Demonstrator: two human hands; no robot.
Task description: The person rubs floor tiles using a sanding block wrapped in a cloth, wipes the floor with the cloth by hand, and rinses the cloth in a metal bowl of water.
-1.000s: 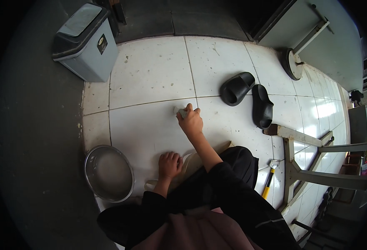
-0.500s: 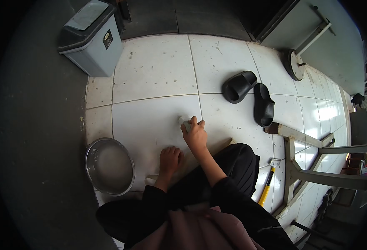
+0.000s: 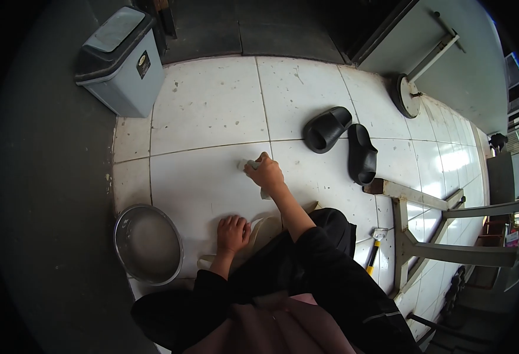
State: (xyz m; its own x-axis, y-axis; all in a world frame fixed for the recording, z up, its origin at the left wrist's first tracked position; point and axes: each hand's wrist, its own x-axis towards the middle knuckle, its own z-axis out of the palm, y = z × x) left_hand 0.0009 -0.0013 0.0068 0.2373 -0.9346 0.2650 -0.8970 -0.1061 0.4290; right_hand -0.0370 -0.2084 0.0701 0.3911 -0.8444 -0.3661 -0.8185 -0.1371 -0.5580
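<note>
Under the fingers of the right hand [image 3: 265,173], a pale cloth [image 3: 244,166] is lying bunched against the white tile floor [image 3: 194,183]. Those fingers are closing around it in a bent grasp, the cloth poking out past them on the far left side, while a further pale bit is showing just below the palm. Exactly how the thumb is pressing cannot be told, as the back of the hand is hiding it.

Nearer the body and to the left of these fingers, the left hand [image 3: 233,235] is resting palm down on the tile, its fingers lying slightly bent and pointing forward, gripping nothing that shows. Just right of them, a beige item [image 3: 266,231] is lying along the person's dark-clothed leg [image 3: 329,236]; its kind cannot be told.

To the left of the left fingers, well apart from the cloth, a round metal basin [image 3: 126,255] is standing on the floor. Farther ahead and left of both hands, a grey bin [image 3: 131,76] with a dark-rimmed lid is standing upright. Ahead and right of the right fingers, two black sandals [image 3: 362,156] are lying close together. Well to the right, a yellow-and-black-handled tool [image 3: 373,258] is lying near a pale frame [image 3: 402,248].
</note>
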